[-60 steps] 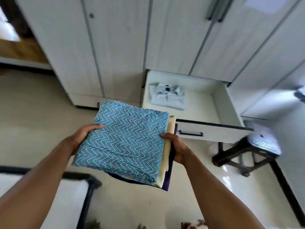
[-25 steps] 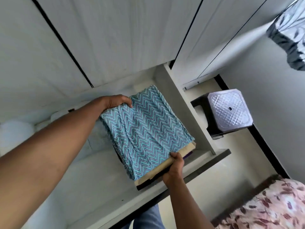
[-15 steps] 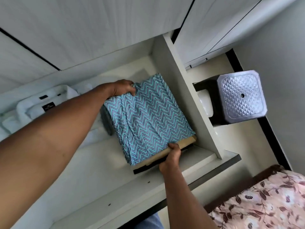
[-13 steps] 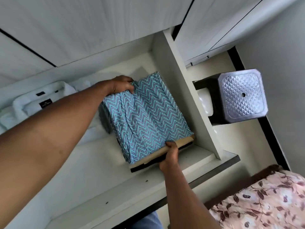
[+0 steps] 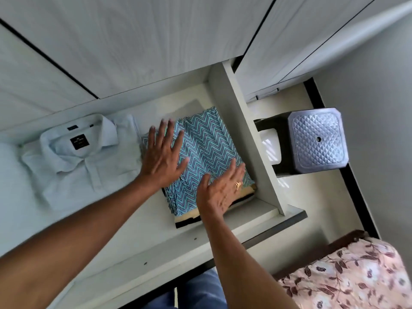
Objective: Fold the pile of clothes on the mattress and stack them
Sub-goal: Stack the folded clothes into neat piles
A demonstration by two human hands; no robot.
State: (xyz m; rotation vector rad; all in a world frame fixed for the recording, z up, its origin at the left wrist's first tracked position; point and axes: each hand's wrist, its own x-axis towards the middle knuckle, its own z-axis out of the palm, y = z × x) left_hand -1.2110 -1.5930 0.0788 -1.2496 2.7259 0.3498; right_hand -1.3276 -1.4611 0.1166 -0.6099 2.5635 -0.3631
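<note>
Head camera, looking down into an open wardrobe drawer. Nearest, at the bottom of the frame, a blue trouser leg [image 5: 200, 291] shows, and two bare forearms reach up from the lower edge.

Both hands are flat with straight fingers and hold nothing. The left hand [image 5: 162, 159], fingers spread, lies on the left part of the stack of folded clothes [image 5: 207, 143]; the right hand [image 5: 219, 192], wearing a ring, covers its near right corner. Blur hides how firmly they press.

The stack sits in the right end of the drawer [image 5: 156, 248], against its side wall, a teal zigzag cloth on top with cream and dark layers beneath. A folded white shirt [image 5: 82, 161] lies just beside it, left of centre.

The folding and stacking look finished; this seems a final patting down. What remains is probably to lift both hands away and shut the drawer without the top layer sliding.

Beyond, pale wardrobe doors [image 5: 145, 41] fill the upper frame. At right, a dark stool [image 5: 318, 141] stands on a cream floor [image 5: 301, 197]; floral bedding [image 5: 347, 275] fills the lower right corner.
</note>
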